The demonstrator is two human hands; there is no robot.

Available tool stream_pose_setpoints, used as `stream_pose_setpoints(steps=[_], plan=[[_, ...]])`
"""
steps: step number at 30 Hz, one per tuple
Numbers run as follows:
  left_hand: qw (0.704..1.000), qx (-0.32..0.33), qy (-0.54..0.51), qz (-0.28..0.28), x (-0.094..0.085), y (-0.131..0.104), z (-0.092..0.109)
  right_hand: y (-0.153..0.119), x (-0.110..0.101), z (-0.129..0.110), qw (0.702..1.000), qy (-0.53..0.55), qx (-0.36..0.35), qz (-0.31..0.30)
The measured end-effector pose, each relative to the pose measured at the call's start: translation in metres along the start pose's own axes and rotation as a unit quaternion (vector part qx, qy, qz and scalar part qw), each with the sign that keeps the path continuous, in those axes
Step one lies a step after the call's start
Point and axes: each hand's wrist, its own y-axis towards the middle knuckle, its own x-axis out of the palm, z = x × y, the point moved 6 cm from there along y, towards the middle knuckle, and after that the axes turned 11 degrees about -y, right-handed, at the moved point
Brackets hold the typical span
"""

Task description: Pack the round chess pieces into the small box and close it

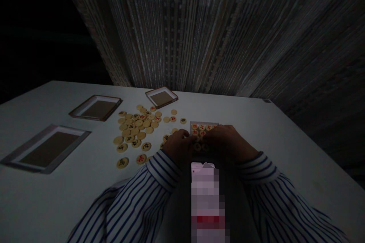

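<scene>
Xiangqi discs [202, 133] look pale and round, some with red characters.

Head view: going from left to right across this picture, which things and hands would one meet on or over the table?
Gray-rimmed tray, left-hand brown-rimmed tray, loose round pieces, left hand, box of pieces, right hand.

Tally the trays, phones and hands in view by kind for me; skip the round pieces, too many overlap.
Hands, left hand and right hand: 2
Tray between the hands: 1
Trays off to the left and far side: 3
Phone: 1
Total: 7
</scene>
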Motion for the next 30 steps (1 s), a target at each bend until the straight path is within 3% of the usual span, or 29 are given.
stream_pose_setpoints(steps=[4, 9, 26, 30], plan=[[1.0, 0.004, 0.0, -0.004, 0.0025, -0.0002, -0.0009, -0.0023, -0.0041, -0.0008, 1.0, 0.015, 0.014, 0.02], [1.0, 0.005, 0.007, -0.004, 0.0012, -0.0001, -0.0005, 0.0003, 0.0043, 0.0006, 1.0, 0.009, -0.001, -0.016], [1.0, 0.001, 0.007, -0.014, 0.0017, 0.0004, -0.0016, 0.0025, 0.0018, -0.0008, 1.0, -0.017, -0.001, -0.022], [1.0, 0.005, 0.011, -0.012, 0.0013, 0.0002, -0.0011, -0.0005, -0.0038, -0.0021, 1.0, 0.006, 0.004, 0.0]])
